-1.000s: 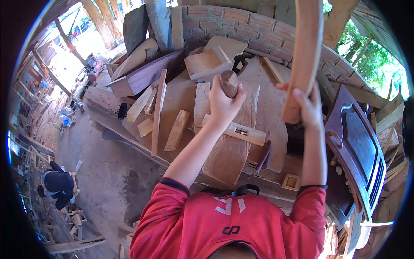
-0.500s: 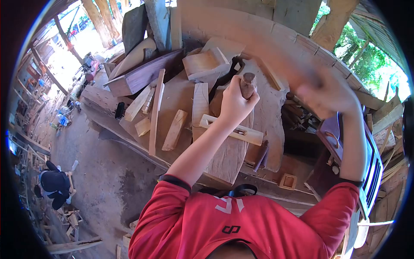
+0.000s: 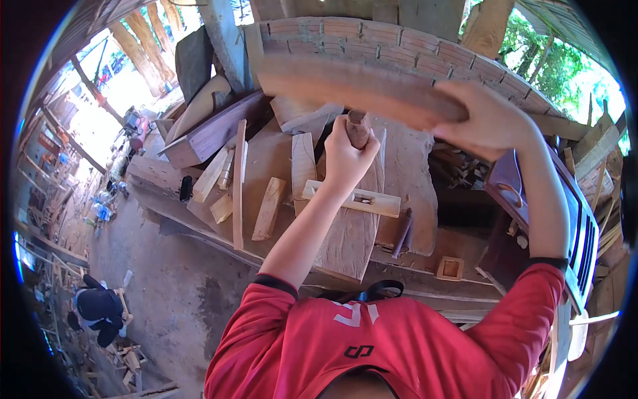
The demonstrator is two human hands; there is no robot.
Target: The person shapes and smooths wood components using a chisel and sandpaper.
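My left hand is wrapped round the upright wooden handle of a chisel; its blade is hidden below the fist. My right hand grips one end of a long, thick wooden club, blurred by motion. The club stretches leftward across the view, its lower edge close over the top of the handle. Under my left forearm, a pale wooden block with a slot lies across a wide plank. Beside the left hand stands a narrow light board.
On the bench lie a long strip, a short wood block and a dark rod. A small square frame sits at the right. A brick wall runs behind. A person is low at the left.
The club has swung down and left, from blurred in front of the wall to close over the chisel handle. My left hand keeps its grip. The whole view has shifted slightly.
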